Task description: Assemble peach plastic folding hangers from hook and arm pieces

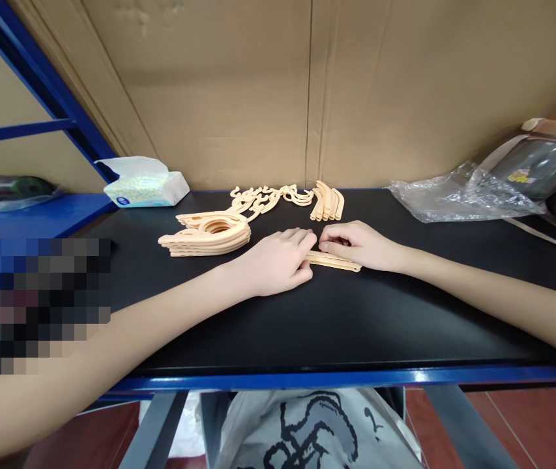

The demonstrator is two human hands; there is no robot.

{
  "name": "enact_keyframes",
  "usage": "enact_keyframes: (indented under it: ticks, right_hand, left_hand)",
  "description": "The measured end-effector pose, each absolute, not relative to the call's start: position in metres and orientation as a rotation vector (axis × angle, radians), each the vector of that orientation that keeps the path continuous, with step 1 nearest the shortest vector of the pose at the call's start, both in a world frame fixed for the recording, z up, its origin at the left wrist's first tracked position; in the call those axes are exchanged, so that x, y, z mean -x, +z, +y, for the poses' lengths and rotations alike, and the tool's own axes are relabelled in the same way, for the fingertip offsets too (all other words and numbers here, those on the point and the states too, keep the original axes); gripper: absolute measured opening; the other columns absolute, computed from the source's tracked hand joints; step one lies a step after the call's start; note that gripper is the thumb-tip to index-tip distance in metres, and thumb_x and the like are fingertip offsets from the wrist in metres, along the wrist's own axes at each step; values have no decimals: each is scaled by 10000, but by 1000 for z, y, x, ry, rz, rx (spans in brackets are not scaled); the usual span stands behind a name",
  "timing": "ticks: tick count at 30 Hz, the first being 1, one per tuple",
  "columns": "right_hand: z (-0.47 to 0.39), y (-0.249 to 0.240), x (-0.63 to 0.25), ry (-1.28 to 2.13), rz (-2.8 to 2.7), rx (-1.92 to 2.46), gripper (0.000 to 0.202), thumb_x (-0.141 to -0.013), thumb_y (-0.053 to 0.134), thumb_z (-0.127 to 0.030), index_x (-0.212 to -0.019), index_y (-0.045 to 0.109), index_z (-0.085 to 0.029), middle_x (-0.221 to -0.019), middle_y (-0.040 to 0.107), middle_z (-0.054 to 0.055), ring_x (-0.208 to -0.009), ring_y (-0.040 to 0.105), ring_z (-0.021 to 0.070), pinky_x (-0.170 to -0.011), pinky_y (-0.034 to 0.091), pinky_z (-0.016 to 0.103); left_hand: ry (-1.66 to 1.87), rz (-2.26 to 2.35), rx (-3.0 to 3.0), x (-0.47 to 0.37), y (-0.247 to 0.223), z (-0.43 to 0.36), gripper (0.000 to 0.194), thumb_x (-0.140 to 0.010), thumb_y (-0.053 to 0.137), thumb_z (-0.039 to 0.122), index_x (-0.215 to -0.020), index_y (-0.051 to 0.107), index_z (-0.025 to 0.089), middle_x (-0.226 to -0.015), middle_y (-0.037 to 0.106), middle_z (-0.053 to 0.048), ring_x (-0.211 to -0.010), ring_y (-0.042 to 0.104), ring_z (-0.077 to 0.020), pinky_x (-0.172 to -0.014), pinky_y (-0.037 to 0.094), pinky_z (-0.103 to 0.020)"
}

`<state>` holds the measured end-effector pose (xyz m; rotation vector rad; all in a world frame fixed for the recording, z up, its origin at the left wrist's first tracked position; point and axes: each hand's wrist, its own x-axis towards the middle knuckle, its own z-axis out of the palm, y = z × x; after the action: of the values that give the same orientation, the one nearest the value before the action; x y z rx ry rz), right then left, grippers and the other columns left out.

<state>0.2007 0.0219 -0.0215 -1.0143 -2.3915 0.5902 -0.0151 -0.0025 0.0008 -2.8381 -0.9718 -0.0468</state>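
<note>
Near the middle of the black tabletop, beige plastic pieces (332, 260) lie low between my hands. My left hand (285, 262) covers their left end, with its fingers bent round them. My right hand (356, 245) is at their upper right side, thumb and fingers curled together; what its fingertips hold, if anything, is hidden. A stack of beige hanger-shaped parts (204, 242) sits left of my left hand. Behind my hands are loose beige hooks (263, 200) and a row of curved beige pieces (326, 200).
A tissue pack (145, 187) stands at the back left. Clear plastic wrapping (463, 195) and a transparent bag (534, 166) are at the right. The black table (307, 332) has a blue front edge, and cardboard stands behind it. A blue frame rises at the left.
</note>
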Motion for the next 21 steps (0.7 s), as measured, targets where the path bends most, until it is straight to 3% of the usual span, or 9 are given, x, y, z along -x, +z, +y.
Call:
enact_keyframes:
  ticks: [6,10,12,16,18,21]
  right_hand:
    - [23,-3,-205,497,-2515,1040,294,-933,497,-422,-831,640,-186,-661,616,-14,-576,509,120,-584,363,259]
    - [42,24,-207,-31,-2465,1081,276,-952,488,-370,-975,677,-170,-948,717,77,-837,640,202,-734,429,311]
    - [59,31,-202,-273,-2483,1103,353,-982,431,-370,-1102,677,-147,-1108,699,137,-1024,635,277,-819,442,364]
    - [97,20,-186,-398,-2640,1214,501,-990,454,-370,-1402,537,-97,-1356,601,206,-1212,564,339,-966,414,438]
    - [110,10,-178,-380,-2665,1299,513,-997,468,-403,-1388,552,-83,-1364,598,221,-1211,568,346,-966,413,445]
    - [116,-2,-168,-364,-2675,1305,389,-992,497,-388,-1190,687,-112,-1220,675,184,-1135,604,311,-936,419,406]
  left_hand:
    - [-29,-971,2816,15,3,-3,198,-945,431,204,-1084,535,110,-1121,629,-145,-1032,613,-288,-912,506,-415]
    - [-16,-978,2818,15,3,-4,220,-954,423,213,-1105,538,101,-1252,611,-174,-1138,597,-305,-976,491,-419]
    - [-12,-981,2820,15,2,-4,227,-960,417,221,-1113,537,104,-1306,594,-180,-1170,590,-308,-989,488,-418]
    - [-9,-987,2805,15,2,-4,242,-959,413,221,-1127,536,97,-1347,577,-193,-1184,585,-318,-989,489,-430]
    - [-9,-979,2803,15,2,-4,245,-957,410,217,-1129,536,95,-1343,581,-194,-1177,588,-314,-992,487,-431]
    - [-15,-968,2808,15,1,-3,227,-954,411,222,-1101,539,105,-1322,594,-190,-1151,596,-309,-985,489,-431]
